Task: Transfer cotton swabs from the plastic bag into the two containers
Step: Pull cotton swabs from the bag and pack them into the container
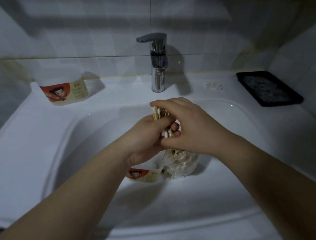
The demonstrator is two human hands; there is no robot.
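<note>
Head: cotton swabs bundled between left hand, right hand grip.

White sink, chrome tap, black tray, red-and-cream cartoon-labelled containers, white-tipped swabs.

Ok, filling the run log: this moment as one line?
left hand, right hand: grip swab bundle; plastic bag: in basin under hands; near container: beside bag; far container: on back-left ledge

Both forearms reach forward and converge. The left hand is turned palm inward, fingers curled round a bundle of cotton swabs. The right hand, palm down, overlaps it and grips the same bundle.
</note>
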